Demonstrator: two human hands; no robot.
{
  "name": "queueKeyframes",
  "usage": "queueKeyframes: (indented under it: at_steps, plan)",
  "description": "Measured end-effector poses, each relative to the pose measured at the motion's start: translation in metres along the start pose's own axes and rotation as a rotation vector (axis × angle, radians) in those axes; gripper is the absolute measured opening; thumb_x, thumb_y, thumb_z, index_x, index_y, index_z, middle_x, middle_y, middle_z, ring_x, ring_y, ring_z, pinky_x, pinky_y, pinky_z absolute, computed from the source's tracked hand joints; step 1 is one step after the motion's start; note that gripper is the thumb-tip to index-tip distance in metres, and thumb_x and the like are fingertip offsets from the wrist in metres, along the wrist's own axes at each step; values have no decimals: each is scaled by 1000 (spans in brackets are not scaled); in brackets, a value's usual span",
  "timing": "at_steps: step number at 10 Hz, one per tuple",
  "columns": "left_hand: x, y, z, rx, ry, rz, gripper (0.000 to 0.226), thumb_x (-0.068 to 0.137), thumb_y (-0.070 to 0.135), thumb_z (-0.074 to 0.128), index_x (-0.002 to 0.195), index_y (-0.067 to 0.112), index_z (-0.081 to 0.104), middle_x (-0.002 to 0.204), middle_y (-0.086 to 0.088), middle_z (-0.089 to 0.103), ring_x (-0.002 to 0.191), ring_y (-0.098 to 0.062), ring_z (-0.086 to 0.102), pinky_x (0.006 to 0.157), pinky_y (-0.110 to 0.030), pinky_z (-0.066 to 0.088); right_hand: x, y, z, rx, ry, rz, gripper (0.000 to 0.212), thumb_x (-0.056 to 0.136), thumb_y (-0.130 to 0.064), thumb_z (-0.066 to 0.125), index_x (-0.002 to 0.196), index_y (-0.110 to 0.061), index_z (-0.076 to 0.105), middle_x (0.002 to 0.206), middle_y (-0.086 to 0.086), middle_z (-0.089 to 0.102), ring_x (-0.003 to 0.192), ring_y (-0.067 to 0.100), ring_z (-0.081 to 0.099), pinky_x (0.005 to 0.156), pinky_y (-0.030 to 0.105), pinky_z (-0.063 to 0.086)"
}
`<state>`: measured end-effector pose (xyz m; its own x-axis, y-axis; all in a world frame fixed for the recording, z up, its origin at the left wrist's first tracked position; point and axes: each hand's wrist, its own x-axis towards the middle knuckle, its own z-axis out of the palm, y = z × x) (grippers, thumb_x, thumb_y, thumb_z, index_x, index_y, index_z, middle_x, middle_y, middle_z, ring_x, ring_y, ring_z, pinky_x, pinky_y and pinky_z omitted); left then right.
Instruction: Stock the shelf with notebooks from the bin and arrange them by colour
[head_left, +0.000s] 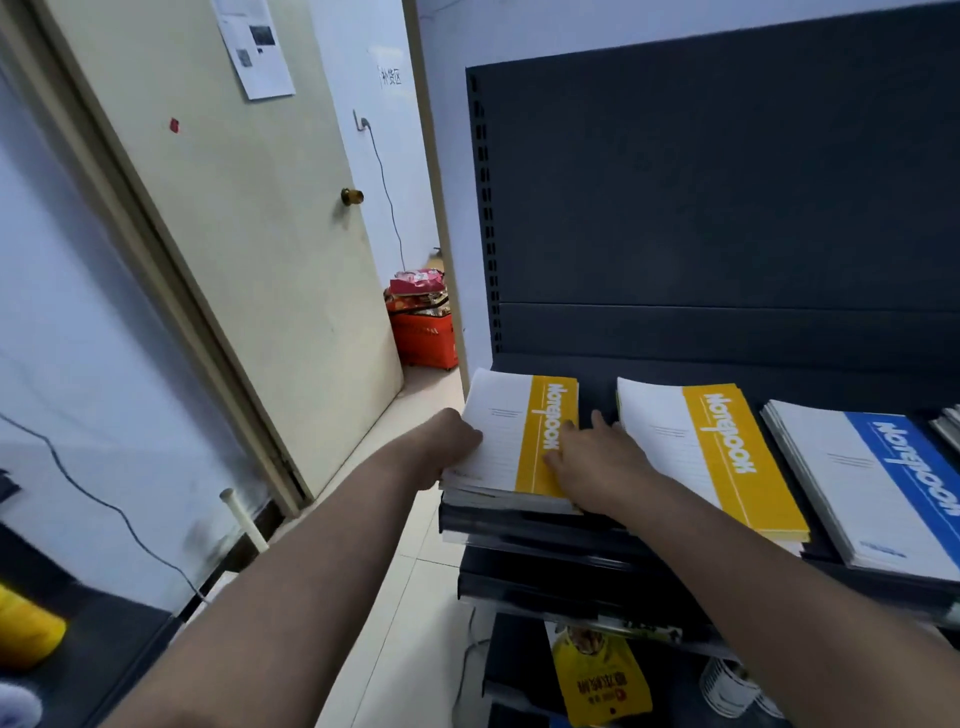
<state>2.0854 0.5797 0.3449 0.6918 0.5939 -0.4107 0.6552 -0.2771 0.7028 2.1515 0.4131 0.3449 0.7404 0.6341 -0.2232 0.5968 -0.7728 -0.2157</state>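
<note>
Though half hidden, seems to grip edge of yellow stack with left hand; presses spread right hand on top. Lies at left end of shelf; floor, open door beyond.

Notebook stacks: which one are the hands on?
The leftmost yellow stack: left hand grips its edge, right hand rests on its cover. The other yellow stack and blue stack lie rightward.

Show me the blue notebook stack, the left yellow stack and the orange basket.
blue notebook stack (883, 457): head view, blue cover band.
left yellow stack (550, 400): head view, yellow cover band.
orange basket (423, 338): head view, front wall.
</note>
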Motion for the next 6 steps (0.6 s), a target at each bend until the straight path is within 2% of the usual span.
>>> queueKeyframes:
  at_steps: [1, 2, 3, 4, 5, 6]
  plan:
    - [-1, 1, 6, -62, -7, 2, 26, 96, 13, 40, 120, 4, 47, 107, -12, 54, 86, -24, 54, 66, -32, 45, 2, -5, 2, 26, 38, 1, 45, 101, -33, 31, 133, -3, 40, 153, 22, 21, 144, 31, 16, 117, 41, 14]
    - [-2, 1, 9, -73, 5, 0, 21, 97, 10, 39, 116, 8, 46, 96, -7, 49, 90, -24, 51, 72, -33, 44, 2, -4, 5, 5, 39, 12, 41, 100, -29, 34, 131, -4, 43, 153, 21, 23, 145, 29, 13, 116, 42, 15]
    - [0, 1, 9, -51, 2, 7, 29, 97, 11, 40, 125, 4, 44, 106, -10, 49, 98, -27, 51, 77, -35, 43, -2, -4, 5, -30, 35, 25, 39, 100, -29, 34, 131, -6, 44, 148, 18, 35, 143, 32, 18, 112, 42, 24]
    - [4, 5, 8, 83, 58, 59, 40, 96, 13, 41, 135, 3, 38, 125, -14, 50, 113, -30, 51, 84, -33, 44, 0, 0, 4, -41, 144, -22, 31, 97, -25, 38, 122, -12, 51, 134, 9, 50, 136, 29, 28, 108, 44, 30]
    - [2, 10, 8, 407, 217, 276, 46, 91, 14, 46, 137, 10, 40, 134, -11, 49, 122, -32, 47, 98, -44, 45, 2, 13, 4, -89, 297, -95, 32, 96, -23, 39, 125, -18, 51, 135, 2, 49, 139, 25, 24, 113, 46, 23]
    - [-5, 18, 11, 682, 245, 426, 42, 93, 20, 47, 135, 19, 48, 135, -6, 53, 122, -29, 49, 100, -45, 43, -2, 27, 3, -167, 313, -61, 33, 97, -22, 40, 129, -21, 50, 138, -1, 45, 144, 21, 17, 116, 46, 15]
